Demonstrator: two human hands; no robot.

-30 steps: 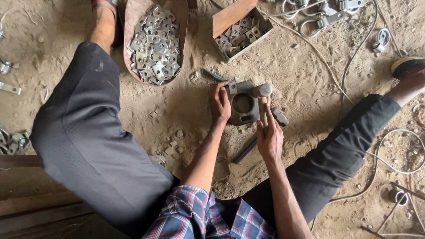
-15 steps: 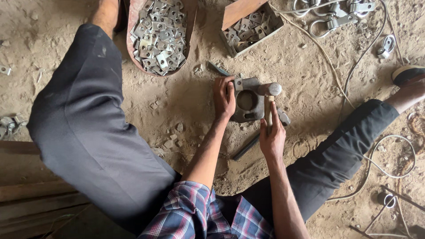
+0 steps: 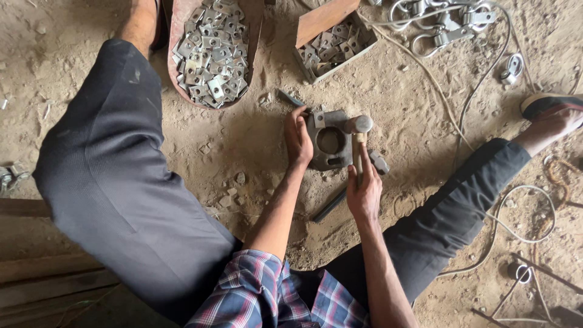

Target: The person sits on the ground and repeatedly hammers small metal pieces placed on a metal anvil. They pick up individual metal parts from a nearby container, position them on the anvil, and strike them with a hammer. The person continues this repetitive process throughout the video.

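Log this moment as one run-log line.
left hand: steadies metal block | right hand: grips hammer over block | ground: sandy

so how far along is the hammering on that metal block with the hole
Done: I cannot tell which pieces are finished; square metal plates fill a reddish pan and a small box. In hand: the left hand steadies the grey metal block on the sandy ground, and the right hand grips a hammer whose head rests on the block. Left: cannot be judged from either pile.
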